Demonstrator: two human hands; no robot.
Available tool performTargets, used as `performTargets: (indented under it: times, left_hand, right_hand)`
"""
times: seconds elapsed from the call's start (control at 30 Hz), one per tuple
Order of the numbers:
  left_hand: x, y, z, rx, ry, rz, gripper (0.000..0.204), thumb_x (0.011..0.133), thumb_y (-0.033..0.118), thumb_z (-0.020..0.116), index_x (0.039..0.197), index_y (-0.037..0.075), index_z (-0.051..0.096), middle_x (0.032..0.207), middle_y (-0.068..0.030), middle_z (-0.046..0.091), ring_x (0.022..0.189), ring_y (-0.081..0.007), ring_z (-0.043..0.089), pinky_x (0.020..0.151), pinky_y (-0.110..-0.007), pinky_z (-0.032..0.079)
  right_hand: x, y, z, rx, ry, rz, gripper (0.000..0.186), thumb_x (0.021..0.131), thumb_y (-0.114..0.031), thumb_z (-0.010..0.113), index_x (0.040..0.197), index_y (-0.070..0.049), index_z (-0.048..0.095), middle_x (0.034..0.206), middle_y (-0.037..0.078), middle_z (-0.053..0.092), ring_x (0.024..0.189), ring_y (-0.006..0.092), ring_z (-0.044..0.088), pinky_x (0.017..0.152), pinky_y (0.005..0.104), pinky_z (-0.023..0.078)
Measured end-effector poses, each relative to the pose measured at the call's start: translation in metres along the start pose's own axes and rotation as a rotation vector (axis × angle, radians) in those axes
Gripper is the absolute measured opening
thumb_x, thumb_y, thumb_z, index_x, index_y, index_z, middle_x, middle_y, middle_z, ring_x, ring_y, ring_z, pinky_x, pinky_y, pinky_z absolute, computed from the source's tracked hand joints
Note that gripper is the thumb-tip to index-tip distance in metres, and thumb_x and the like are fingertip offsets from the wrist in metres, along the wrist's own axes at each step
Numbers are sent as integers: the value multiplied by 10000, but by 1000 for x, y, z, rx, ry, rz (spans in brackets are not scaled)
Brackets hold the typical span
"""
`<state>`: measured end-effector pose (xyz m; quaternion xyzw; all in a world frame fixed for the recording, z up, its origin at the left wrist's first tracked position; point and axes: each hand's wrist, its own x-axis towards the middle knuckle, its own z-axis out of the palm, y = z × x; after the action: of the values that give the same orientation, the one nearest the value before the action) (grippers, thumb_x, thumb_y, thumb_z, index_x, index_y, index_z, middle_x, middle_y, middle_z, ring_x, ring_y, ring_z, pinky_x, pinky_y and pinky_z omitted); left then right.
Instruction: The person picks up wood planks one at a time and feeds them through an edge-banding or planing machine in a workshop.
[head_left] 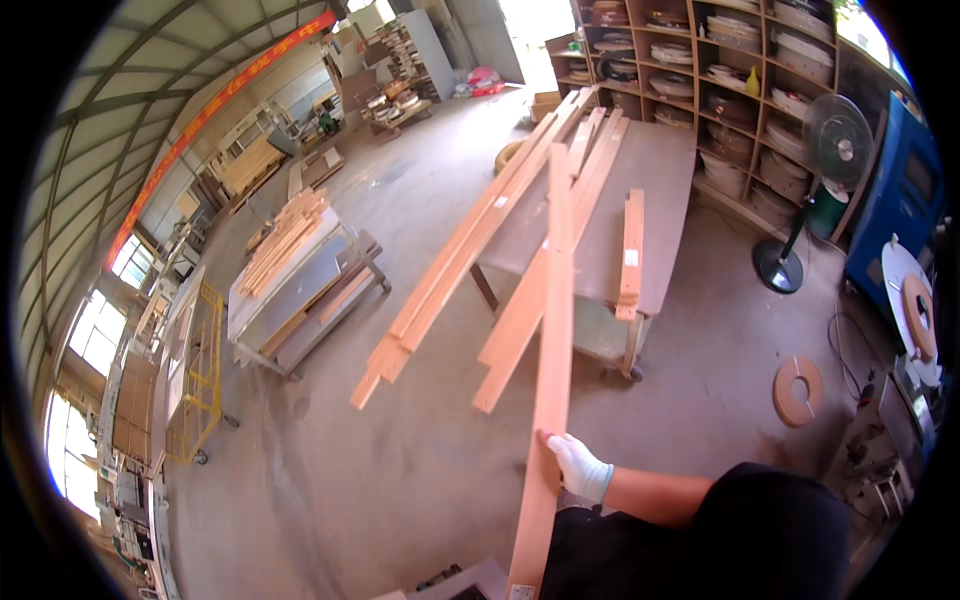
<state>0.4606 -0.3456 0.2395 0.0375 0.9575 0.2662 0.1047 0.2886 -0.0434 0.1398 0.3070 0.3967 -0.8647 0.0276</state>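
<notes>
My right hand (579, 468), in a white glove with bare fingertips, is closed around the edge of a long wooden plank (556, 330). The thumb presses on the plank's face. This plank runs from the lower edge of the view up over the near side of a wheeled table (655, 160). Several more long wooden planks (470, 232) lie on that table, their near ends sticking out past its edge. A shorter stack of wooden strips (630, 255) with a white label rests at the table's right side. My left hand is out of view.
To the left stands a wheeled cart (330, 268) with wooden strips on top, beside a yellow trolley frame (208, 360). Compartment shelves (690, 60) with coiled rolls line the far right. A standing fan (838, 145), a blue machine (900, 200) and a floor coil (797, 391) are at right.
</notes>
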Motion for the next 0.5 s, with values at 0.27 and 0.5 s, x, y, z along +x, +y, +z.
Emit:
performTargets:
  times: [0.27, 0.5]
  left_hand:
    - [143, 11, -25, -37, -68, 49, 499, 751, 334, 792, 1152, 106, 604, 982, -186, 673, 932, -399, 651, 800, -471, 518]
    - [302, 55, -18, 67, -205, 216, 447, 756, 346, 787, 1098, 117, 611, 962, -170, 670, 927, -399, 643, 786, -480, 514]
  right_hand:
    - [149, -59, -10, 119, 201, 120, 336, 968, -354, 590, 1198, -109, 566, 1119, 35, 612, 1043, 234, 602, 891, 470, 505]
    - [267, -127, -16, 143, 219, -39, 362, 952, -307, 596, 1196, -40, 588, 1071, 88, 664, 928, 235, 656, 749, 407, 553]
